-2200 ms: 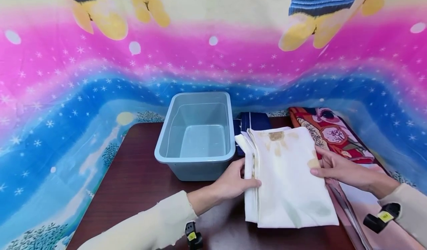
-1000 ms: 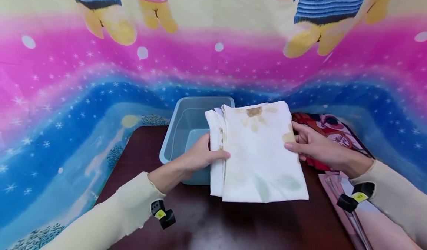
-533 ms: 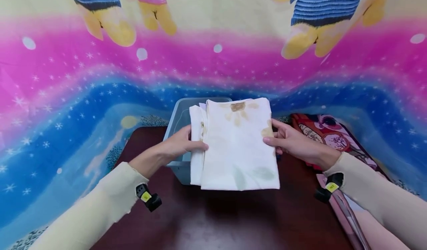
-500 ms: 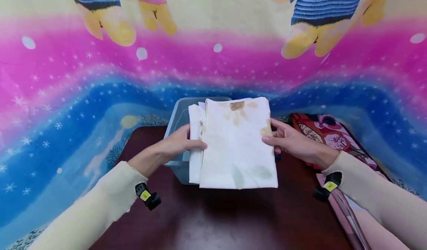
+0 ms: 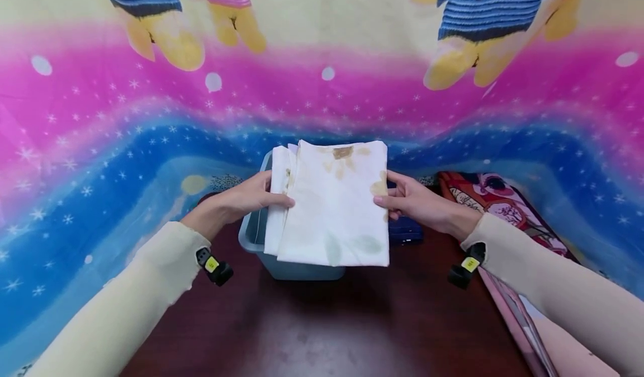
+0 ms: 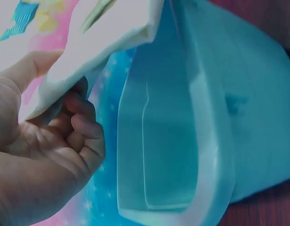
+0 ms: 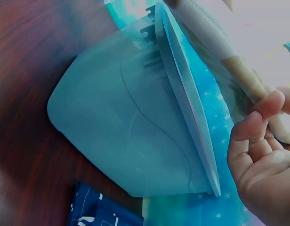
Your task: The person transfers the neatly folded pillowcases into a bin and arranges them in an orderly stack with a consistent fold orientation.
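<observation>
A folded white cloth point(image 5: 334, 209) with a faded brown flower and pale green leaves is held up above the grey-blue plastic tub point(image 5: 302, 271). My left hand point(image 5: 246, 198) pinches its left edge, thumb in front and fingers behind. At the opposite edge, my right hand point(image 5: 417, 201) pinches it the same way. In the left wrist view the cloth point(image 6: 112, 37) hangs over the mouth of the tub point(image 6: 215, 155), whose visible inside holds nothing. The right wrist view shows the tub's side point(image 7: 121, 117) below the cloth. Most of the tub's opening is hidden in the head view.
A folded navy cloth point(image 5: 406, 230) lies right of the tub. Further right is a red patterned folded cloth point(image 5: 503, 203), with pink folded fabric point(image 5: 558, 332) nearer the front. All rest on a dark reddish-brown table point(image 5: 322, 332). A printed cloth backdrop point(image 5: 322, 97) rises behind.
Both hands have carried the white folded cloth left from the table's right side, lifting it until it is above the tub. The tub and the other cloths have stayed put.
</observation>
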Available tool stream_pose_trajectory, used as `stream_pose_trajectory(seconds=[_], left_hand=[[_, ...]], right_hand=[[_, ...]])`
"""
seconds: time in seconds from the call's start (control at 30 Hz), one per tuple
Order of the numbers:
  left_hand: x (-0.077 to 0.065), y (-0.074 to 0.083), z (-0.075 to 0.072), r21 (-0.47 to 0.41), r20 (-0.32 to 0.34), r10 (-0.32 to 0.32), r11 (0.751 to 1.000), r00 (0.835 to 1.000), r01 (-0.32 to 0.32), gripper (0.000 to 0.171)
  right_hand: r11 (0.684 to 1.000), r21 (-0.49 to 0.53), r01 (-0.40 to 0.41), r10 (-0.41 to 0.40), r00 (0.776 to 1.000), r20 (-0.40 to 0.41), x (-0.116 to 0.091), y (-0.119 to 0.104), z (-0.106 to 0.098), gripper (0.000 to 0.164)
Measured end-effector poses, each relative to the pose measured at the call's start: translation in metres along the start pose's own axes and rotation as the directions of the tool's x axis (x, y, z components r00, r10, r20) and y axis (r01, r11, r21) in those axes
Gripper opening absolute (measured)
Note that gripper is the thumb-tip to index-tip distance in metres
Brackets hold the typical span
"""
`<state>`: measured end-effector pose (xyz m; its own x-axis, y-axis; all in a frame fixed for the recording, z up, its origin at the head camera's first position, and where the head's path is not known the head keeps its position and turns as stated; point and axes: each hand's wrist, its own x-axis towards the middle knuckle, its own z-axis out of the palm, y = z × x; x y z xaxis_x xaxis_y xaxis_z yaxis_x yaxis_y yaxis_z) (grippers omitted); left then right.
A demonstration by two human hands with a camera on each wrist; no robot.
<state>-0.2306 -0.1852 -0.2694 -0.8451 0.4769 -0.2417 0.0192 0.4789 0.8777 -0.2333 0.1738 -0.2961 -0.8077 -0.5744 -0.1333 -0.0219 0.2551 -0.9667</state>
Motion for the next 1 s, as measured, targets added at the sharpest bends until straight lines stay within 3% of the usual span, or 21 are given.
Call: stream_pose_trajectory(seconds=[0.23, 0.47, 0.77, 1.0], left_hand=[[0.007, -0.012, -0.016, 0.026, 0.003, -0.03, 0.999, 1.0, 0.03, 0.064], [0.016, -0.021, -0.031, 0.078, -0.064, -0.062, 0.995, 0.996, 0.067, 0.062], [0.025, -0.031, -0.045, 0.101, -0.088, -0.137, 0.984, 0.987, 0.146, 0.066], [0.03, -0.041, -0.055, 0.153, -0.125, -0.165, 0.971, 0.978, 0.183, 0.065]], right_hand=[[1.0, -0.006, -0.014, 0.014, 1.0, -0.008, 0.018, -0.001, 0.004, 0.069], [0.999, -0.051, 0.0, 0.0, 1.0, -0.01, 0.039, -0.005, 0.006, 0.068], [0.996, -0.082, -0.04, 0.038, 0.999, -0.027, 0.061, -0.004, 0.012, 0.066], [0.975, -0.221, -0.011, 0.004, 1.0, -0.031, 0.081, -0.006, 0.02, 0.063]])
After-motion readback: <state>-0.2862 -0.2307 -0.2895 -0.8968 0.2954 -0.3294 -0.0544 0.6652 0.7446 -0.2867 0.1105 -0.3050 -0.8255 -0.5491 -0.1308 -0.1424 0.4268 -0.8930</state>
